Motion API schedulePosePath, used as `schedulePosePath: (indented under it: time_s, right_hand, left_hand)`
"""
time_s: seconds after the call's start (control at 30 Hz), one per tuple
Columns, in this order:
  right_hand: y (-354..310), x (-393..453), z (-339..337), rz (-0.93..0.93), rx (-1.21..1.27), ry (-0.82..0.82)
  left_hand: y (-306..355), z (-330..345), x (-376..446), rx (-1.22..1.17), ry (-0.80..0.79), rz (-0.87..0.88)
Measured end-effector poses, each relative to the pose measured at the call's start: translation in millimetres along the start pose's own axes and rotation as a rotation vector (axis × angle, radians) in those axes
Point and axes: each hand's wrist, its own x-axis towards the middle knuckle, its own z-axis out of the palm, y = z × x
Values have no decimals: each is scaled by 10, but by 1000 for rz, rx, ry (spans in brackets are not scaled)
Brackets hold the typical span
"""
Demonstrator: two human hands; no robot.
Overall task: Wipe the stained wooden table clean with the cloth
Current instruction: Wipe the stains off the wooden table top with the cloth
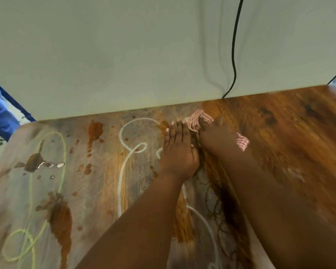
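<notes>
Cloth [200, 118] sits near tabletop's far edge, pressed flat under right hand [217, 136], left hand [177, 150] flat alongside, fingers straight. Table [299, 133] right of cloth looks clean; brown stains [60, 220] and chalk loops [124, 152] cover the left half.

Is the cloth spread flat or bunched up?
Bunched up: the striped cloth lies crumpled under the right hand, only folds showing.

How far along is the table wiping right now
Done: the right part of the wooden table shows clean glossy grain. In hand: both hands press the striped cloth near the far edge, left hand beside right hand. Left: brown stains, a white squiggle and a yellow-green squiggle across the left and middle.
</notes>
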Motion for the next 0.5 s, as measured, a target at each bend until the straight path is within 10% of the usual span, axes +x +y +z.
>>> schedulePosePath:
  time_s: [0.5]
  right_hand:
    - [-131, 842, -37, -49, 106, 225]
  left_hand:
    - [-3, -4, -31, 26, 31, 0]
